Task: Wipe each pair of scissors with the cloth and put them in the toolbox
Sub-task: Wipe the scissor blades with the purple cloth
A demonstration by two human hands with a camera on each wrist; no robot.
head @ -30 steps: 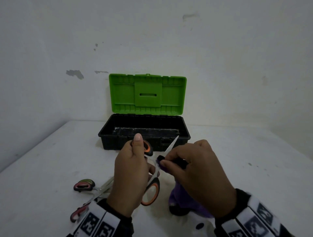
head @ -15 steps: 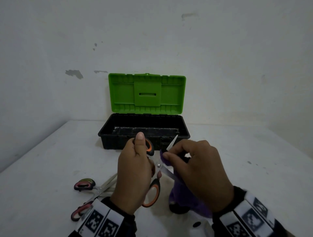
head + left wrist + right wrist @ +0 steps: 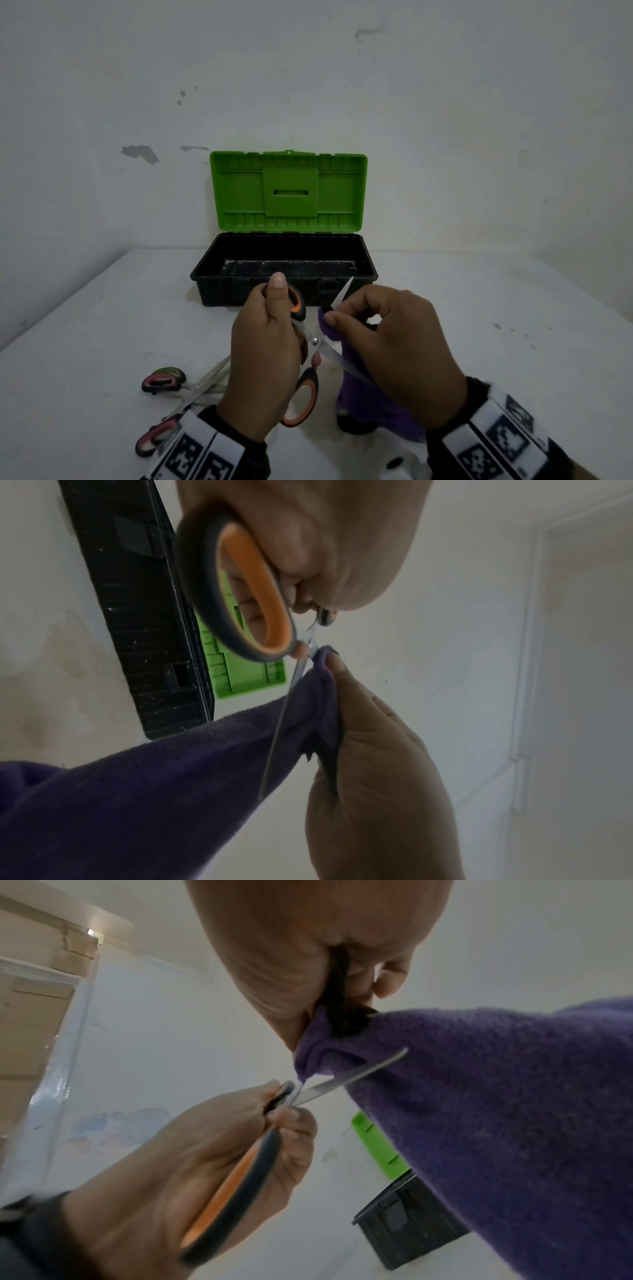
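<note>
Two blades spread wide on the orange-handled scissors (image 3: 310, 346), held up over the table (image 3: 513, 342) just near of the toolbox (image 3: 284, 270). Its green lid (image 3: 287, 192) stands up against the far wall, and what lies in the dark tray I cannot make out. Left hand (image 3: 263, 370) grips the handles, thumb pointing up. Right hand (image 3: 394, 353) pinches the purple cloth (image 3: 359, 394) round one blade. Pink-handled scissors (image 3: 178, 394) lie at near left.
</note>
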